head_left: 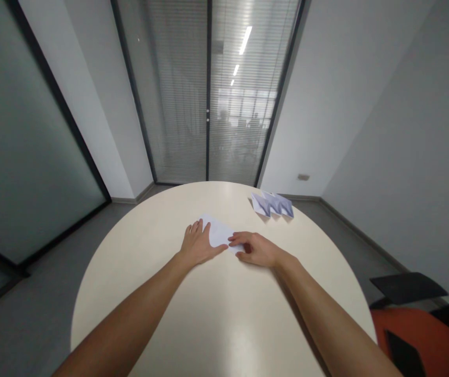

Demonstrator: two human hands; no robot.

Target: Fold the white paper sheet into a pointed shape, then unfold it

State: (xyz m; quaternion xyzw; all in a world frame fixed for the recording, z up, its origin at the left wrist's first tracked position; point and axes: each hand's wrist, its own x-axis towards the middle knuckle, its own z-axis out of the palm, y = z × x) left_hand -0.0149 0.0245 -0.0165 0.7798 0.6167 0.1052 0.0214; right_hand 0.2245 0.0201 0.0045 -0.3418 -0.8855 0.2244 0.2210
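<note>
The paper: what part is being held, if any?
The left hand rests on the left end of the paper; the right hand is at its right end; whether it grips is unclear.

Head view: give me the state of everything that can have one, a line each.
Left hand: spread, pressed to the white sheet.
Right hand: fingers bent, at the sheet's right end.
White sheet: on the table, partly covered.
Folded paper: creased, partly raised.
Blinds: lowered.
Lights: lit.

Paper (220, 232) ptly hidden by hands (197, 247); chair (430, 340) cut off @ R.
</note>
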